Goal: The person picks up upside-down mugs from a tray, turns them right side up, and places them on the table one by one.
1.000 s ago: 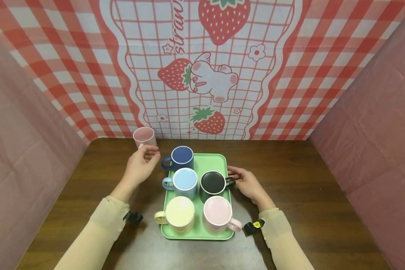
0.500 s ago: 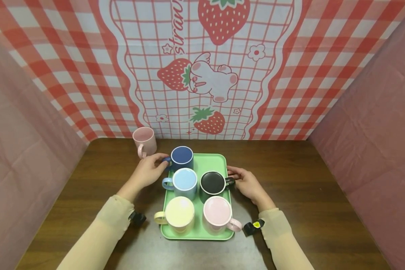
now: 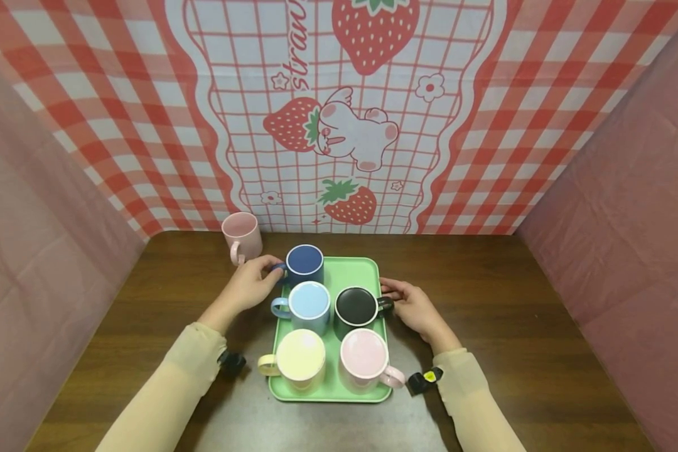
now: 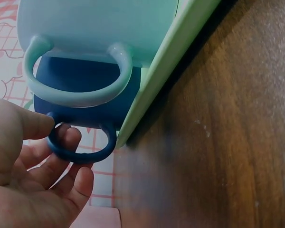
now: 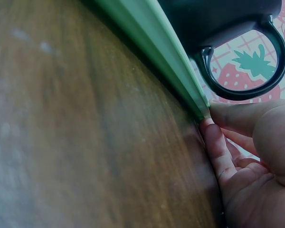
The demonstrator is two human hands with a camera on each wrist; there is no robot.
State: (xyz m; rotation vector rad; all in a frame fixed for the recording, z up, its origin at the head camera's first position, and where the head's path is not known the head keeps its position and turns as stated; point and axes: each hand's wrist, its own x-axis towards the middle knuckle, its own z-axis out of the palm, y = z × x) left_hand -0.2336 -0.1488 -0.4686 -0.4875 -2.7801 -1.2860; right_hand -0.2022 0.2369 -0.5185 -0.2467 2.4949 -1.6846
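My left hand (image 3: 250, 285) pinches the handle of a dark blue mug (image 3: 305, 260) at the tray's back left corner. In the left wrist view the thumb lies on the blue handle (image 4: 83, 157), with curled fingers behind it. The mug stands on a pale green tray (image 3: 355, 270). At the tray's right side, my right hand (image 3: 418, 311) grips the rim just beyond a black mug's handle; the right wrist view shows thumb and forefinger meeting at the tray edge (image 5: 199, 107). Also on the tray are the black mug (image 3: 356, 306), a light blue mug (image 3: 309, 301), a yellow mug (image 3: 301, 355) and a pink mug (image 3: 364, 355).
Behind my left hand, another pink mug (image 3: 243, 233) stands off the tray near the table's back edge. A red-checked strawberry cloth (image 3: 344, 144) rises behind the wooden table (image 3: 503, 326). Pink cloth (image 3: 627, 220) walls both sides.
My left hand has moved right and slightly down from in front of the rear pink mug and taken hold of the dark blue mug's handle. The right hand and the mugs stay put.
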